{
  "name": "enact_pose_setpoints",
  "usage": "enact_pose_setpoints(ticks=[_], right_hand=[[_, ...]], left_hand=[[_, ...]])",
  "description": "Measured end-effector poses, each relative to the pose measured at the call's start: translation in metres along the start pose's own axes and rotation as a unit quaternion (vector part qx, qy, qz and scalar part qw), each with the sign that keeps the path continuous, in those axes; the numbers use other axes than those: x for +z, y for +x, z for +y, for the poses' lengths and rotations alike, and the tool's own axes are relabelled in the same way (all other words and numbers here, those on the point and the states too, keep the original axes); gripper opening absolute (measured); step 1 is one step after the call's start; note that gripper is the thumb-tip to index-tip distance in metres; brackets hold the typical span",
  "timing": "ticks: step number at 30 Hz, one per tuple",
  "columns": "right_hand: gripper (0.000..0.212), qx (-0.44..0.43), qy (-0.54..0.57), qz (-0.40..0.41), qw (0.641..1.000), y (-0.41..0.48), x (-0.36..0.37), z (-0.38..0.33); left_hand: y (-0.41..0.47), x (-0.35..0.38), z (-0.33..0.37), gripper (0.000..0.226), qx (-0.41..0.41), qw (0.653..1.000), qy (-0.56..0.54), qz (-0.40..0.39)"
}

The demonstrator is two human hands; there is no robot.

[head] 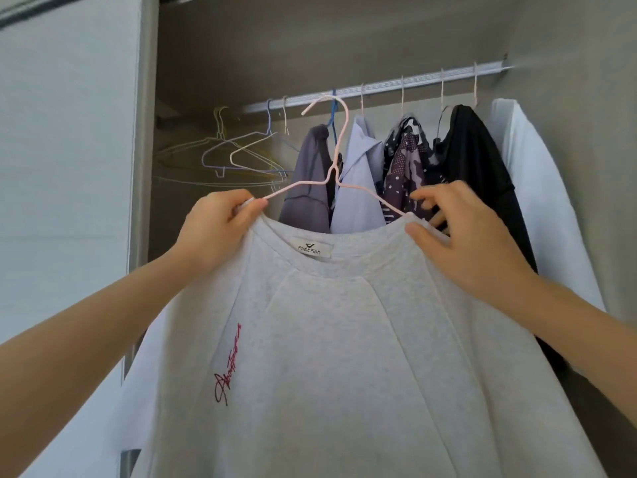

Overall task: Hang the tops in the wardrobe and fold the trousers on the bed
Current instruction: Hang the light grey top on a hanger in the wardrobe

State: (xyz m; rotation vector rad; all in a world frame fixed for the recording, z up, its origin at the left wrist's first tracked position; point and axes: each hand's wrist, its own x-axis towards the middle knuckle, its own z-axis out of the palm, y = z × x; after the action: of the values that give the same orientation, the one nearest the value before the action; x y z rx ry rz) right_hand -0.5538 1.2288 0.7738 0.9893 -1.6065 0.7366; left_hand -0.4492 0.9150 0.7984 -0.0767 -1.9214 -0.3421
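Observation:
A light grey sweatshirt (331, 339) with red script on its chest sits on a pale pink wire hanger (339, 139), held up in front of the open wardrobe. My left hand (217, 229) grips the sweatshirt's left shoulder and the hanger arm. My right hand (462, 236) pinches the right shoulder at the collar over the other hanger arm. The hanger's hook is close in front of the silver wardrobe rail (379, 86); whether it rests on the rail I cannot tell.
Several tops hang on the rail: a grey one (310, 181), a pale blue shirt (362, 181), a patterned purple one (403, 167), a black one (475, 160) and a white one (537, 188). Empty wire hangers (234, 157) hang at the rail's left end. The wardrobe door (69, 167) stands at the left.

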Motion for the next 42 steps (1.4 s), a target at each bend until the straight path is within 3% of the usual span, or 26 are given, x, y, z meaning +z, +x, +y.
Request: enact_pose_setpoints(ticks=[3,5,11,15,19,22,25,27,30,35,42], right_hand=[[0.039,-0.11,-0.193,0.035,0.974,-0.016,0.013,-0.004],[0.043,-0.139,-0.267,0.041,0.953,-0.023,0.022,-0.005],[0.063,-0.194,-0.345,0.065,0.916,-0.026,0.028,-0.004],[0.061,-0.181,-0.356,0.054,0.915,-0.019,0.027,-0.006],[0.053,-0.159,-0.426,0.081,0.887,-0.012,0.024,-0.008],[0.057,-0.136,-0.397,0.083,0.904,-0.009,0.023,-0.008],[0.064,-0.104,-0.353,0.05,0.928,-0.009,0.021,-0.005],[0.057,-0.065,-0.314,0.033,0.947,-0.009,0.017,-0.005],[0.043,-0.006,-0.291,-0.015,0.957,-0.008,0.011,-0.006],[0.043,-0.033,-0.337,-0.024,0.941,-0.01,0.011,-0.009],[0.042,-0.12,-0.328,0.064,0.935,-0.019,0.018,0.001]], left_hand=[[0.0,0.001,-0.002,0.032,0.002,0.999,0.0,0.036],[0.0,0.003,-0.004,0.033,0.001,0.999,-0.006,0.049],[-0.003,0.003,-0.008,0.025,0.014,0.998,-0.029,0.06],[-0.005,0.006,-0.006,0.026,0.033,0.997,-0.013,0.065],[-0.01,0.008,-0.002,0.034,0.068,0.992,0.042,0.096],[-0.02,0.014,-0.001,0.026,0.117,0.981,0.086,0.127],[-0.03,0.014,-0.008,0.037,0.164,0.977,0.096,0.095],[-0.036,0.013,-0.018,0.038,0.202,0.965,0.142,0.087],[-0.042,0.012,-0.029,0.036,0.164,0.974,0.13,0.081],[-0.036,0.01,-0.037,0.038,0.087,0.99,0.06,0.089],[-0.032,0.008,-0.044,0.044,0.085,0.972,0.179,0.13]])
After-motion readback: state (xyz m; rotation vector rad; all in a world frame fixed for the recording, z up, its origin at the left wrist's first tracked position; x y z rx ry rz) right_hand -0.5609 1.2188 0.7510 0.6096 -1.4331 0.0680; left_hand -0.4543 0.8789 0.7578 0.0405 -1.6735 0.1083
